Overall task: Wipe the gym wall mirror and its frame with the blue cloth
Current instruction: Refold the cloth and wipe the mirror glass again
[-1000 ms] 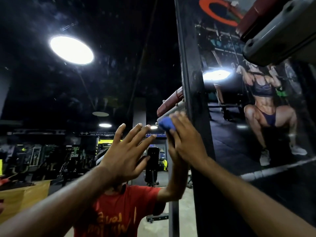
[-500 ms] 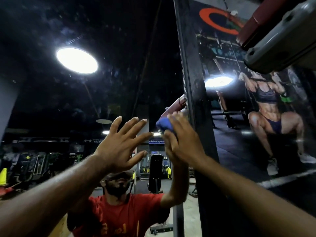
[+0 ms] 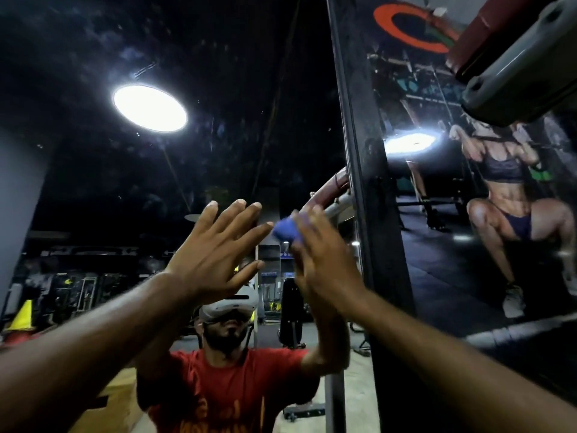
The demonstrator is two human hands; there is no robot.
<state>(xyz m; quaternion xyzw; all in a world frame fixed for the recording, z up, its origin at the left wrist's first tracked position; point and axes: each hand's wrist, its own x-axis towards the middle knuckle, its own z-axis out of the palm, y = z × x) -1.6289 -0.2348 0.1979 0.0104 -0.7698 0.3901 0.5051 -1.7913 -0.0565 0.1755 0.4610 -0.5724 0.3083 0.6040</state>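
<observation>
This is looking like a gym: the mirror (image 3: 218, 57) is reflecting machines (image 3: 78, 285), and a poster (image 3: 499, 214) is showing a lifter.

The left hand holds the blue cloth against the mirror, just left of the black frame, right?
No, the right hand holds the cloth against the mirror, just left of the frame; the left hand is spread. Head view shows it.
</observation>
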